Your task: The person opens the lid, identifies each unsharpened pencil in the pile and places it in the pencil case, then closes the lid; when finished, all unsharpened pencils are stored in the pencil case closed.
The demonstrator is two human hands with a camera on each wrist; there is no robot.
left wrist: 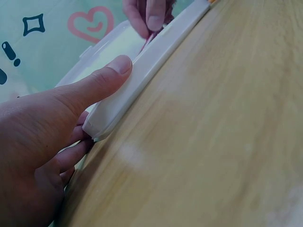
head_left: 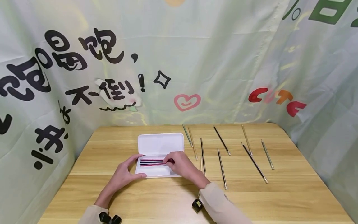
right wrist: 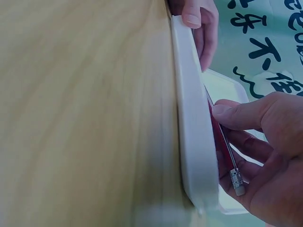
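An open white pencil case (head_left: 156, 172) lies on a wooden table (head_left: 279, 193), its lid (head_left: 160, 143) folded back. Several red and black pencils (head_left: 152, 162) lie inside its tray. My left hand (head_left: 134, 168) holds the case's left end, thumb (left wrist: 111, 73) on the front wall (left wrist: 147, 66) and fingers round the corner. My right hand (head_left: 168, 161) reaches into the tray and pinches a pencil (right wrist: 226, 146) with a metal ferrule and eraser between thumb (right wrist: 232, 113) and fingers. The right wrist view shows the case's wall (right wrist: 194, 132) edge-on and my left hand (right wrist: 201, 23) beyond it.
Several loose pencils lie on the table to the right of the case, among them a black one (head_left: 222, 140), a long dark one (head_left: 254, 162) and a pale one (head_left: 267, 154). Printed fabric (head_left: 195, 62) walls the table at the back and sides.
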